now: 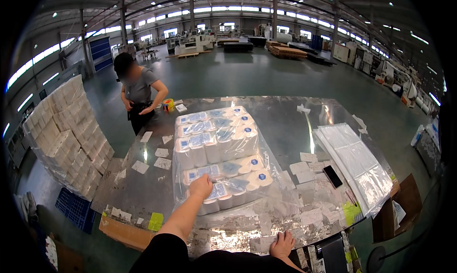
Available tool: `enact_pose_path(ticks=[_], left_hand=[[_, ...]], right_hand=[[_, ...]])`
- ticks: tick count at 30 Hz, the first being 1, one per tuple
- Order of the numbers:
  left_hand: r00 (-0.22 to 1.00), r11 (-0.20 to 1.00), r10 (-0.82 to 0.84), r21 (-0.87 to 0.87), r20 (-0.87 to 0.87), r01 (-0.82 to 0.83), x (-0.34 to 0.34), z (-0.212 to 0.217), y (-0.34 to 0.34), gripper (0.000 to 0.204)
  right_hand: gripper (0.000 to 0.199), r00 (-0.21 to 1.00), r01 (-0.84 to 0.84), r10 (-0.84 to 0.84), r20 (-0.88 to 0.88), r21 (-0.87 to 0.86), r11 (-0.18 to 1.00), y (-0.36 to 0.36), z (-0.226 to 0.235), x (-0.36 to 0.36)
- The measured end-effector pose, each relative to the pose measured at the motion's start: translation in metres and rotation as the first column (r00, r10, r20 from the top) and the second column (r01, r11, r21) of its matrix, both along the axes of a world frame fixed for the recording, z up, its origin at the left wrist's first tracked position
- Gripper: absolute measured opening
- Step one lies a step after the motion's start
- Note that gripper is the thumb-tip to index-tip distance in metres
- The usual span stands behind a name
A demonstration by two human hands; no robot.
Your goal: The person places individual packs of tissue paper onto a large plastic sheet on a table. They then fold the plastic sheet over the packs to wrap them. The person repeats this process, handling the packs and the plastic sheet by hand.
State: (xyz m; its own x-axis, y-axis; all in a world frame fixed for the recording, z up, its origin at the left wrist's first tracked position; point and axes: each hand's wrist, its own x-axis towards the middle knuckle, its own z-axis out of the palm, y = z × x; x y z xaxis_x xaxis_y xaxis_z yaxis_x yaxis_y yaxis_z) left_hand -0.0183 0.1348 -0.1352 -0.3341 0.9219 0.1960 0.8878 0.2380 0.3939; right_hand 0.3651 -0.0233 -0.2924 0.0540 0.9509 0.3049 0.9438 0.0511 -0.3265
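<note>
In front of me on the metal-topped table [281, 125], a clear plastic bag [273, 178] covers several packs of white paper rolls with blue labels. They form a far group [216, 135] and a near group [238, 190], with a gap between. My left hand [202, 186] rests at the left part of the near group, its fingers curled against the film and packs; exactly what they grip is hidden. Down at the table's near edge, my right hand [283, 244] lies with its fingers spread, holding nothing.
A stack of flat clear bags [354, 163] lies at the right, beside a black phone [332, 176]. Paper scraps [140, 167] and a tape roll [168, 105] sit on the left side. Beyond that corner stands a person [138, 90]. A tall wrapped stack [69, 135] rises at far left.
</note>
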Motion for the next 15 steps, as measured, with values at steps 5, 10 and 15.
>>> enact_pose_path(ticks=[5,10,15], left_hand=[[1.000,1.000,-0.002,-0.004,0.002,0.002,-0.0007,-0.0016,0.0001,0.018],[1.000,1.000,0.003,-0.020,-0.022,-0.003,-0.0012,-0.0040,0.0013,0.018],[1.000,0.999,0.012,-0.035,-0.022,-0.013,0.0013,0.0007,-0.0015,0.018]], right_hand=[[0.042,1.000,0.000,0.000,-0.004,0.002,1.000,-0.0006,0.0016,-0.0009],[0.043,1.000,-0.003,0.003,0.002,-0.015,1.000,-0.0013,0.0036,-0.0007],[0.042,1.000,0.001,-0.001,-0.015,-0.021,1.000,-0.0027,0.0012,0.0004]])
